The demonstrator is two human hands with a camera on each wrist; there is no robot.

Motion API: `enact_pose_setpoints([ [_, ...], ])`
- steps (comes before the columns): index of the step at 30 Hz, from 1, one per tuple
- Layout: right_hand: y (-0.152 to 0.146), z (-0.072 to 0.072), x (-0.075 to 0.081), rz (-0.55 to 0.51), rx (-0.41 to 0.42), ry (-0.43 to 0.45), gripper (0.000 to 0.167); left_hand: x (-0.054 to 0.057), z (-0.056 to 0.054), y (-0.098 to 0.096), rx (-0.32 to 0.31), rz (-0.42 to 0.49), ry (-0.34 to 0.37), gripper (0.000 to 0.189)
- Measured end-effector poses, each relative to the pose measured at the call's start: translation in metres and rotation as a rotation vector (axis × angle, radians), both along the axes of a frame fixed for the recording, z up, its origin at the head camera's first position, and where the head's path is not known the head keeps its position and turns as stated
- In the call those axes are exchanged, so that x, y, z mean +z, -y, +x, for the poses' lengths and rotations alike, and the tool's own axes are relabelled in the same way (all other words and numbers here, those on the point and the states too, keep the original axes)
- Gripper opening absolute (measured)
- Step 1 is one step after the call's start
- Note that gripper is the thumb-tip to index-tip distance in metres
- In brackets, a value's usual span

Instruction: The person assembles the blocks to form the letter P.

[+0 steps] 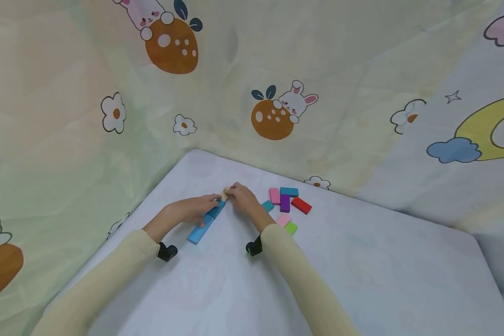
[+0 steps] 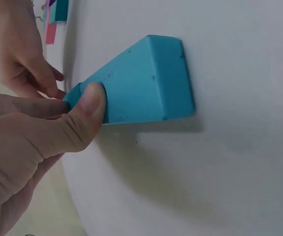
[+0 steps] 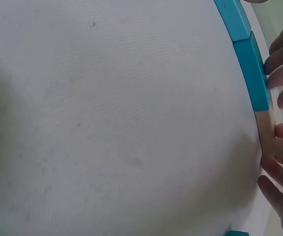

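Note:
A light blue block [image 1: 199, 234], a darker blue block [image 1: 219, 209] and a plain wooden block [image 1: 224, 193] lie end to end in a slanting row on the white table. My left hand [image 1: 192, 209] grips the two blue blocks; its thumb lies along the side of the light blue block [image 2: 131, 83] in the left wrist view, fingers opposite. At the far end my right hand [image 1: 244, 201] pinches the wooden block, whose side [image 3: 265, 129] shows butted against the darker blue block [image 3: 252, 73] in the right wrist view.
Right of my right hand lie loose blocks: a pink one [image 1: 275, 196], a teal one [image 1: 289, 192], a purple one [image 1: 284, 203], a red one [image 1: 301, 205] and a green one [image 1: 291, 227]. A patterned cloth [image 1: 340, 70] hangs behind the white table [image 1: 382, 270].

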State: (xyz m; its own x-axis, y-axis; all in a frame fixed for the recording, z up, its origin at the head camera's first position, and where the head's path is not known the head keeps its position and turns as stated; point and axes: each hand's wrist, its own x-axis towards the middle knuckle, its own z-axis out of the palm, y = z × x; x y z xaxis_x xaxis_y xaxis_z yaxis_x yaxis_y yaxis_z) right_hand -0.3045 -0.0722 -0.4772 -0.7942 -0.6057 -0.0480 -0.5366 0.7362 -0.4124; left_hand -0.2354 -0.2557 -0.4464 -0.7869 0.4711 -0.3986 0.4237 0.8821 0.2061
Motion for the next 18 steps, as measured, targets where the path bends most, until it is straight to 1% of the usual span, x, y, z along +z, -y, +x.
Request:
enact_pose_setpoints([
  [2,-0.003,-0.002,0.001,-0.008,-0.014,-0.001,0.035,0.002,-0.009,-0.008,0.005,-0.054,0.021,0.094],
  [3,-0.004,-0.003,0.001,-0.014,-0.02,-0.003,0.035,0.003,-0.012,-0.011,-0.003,-0.078,0.025,0.099],
  [5,-0.007,-0.004,0.002,-0.02,-0.031,0.001,0.035,0.005,-0.019,-0.018,-0.033,-0.132,0.021,0.107],
  [7,-0.008,-0.005,0.002,-0.023,-0.039,0.016,0.036,0.006,-0.023,-0.023,-0.07,-0.178,0.009,0.111],
  [10,-0.008,-0.005,0.0,-0.026,-0.042,0.058,0.037,0.006,-0.026,-0.028,-0.101,-0.23,-0.009,0.115],
  [12,-0.008,-0.004,-0.003,-0.02,-0.037,0.077,0.037,0.006,-0.026,-0.029,-0.106,-0.254,-0.014,0.116],
  [14,-0.008,-0.003,-0.004,-0.013,-0.023,0.071,0.038,0.007,-0.026,-0.029,-0.103,-0.269,-0.019,0.117],
  [18,-0.014,0.0,-0.005,-0.003,0.01,0.04,0.04,0.007,-0.026,-0.029,-0.106,-0.265,-0.033,0.114],
])
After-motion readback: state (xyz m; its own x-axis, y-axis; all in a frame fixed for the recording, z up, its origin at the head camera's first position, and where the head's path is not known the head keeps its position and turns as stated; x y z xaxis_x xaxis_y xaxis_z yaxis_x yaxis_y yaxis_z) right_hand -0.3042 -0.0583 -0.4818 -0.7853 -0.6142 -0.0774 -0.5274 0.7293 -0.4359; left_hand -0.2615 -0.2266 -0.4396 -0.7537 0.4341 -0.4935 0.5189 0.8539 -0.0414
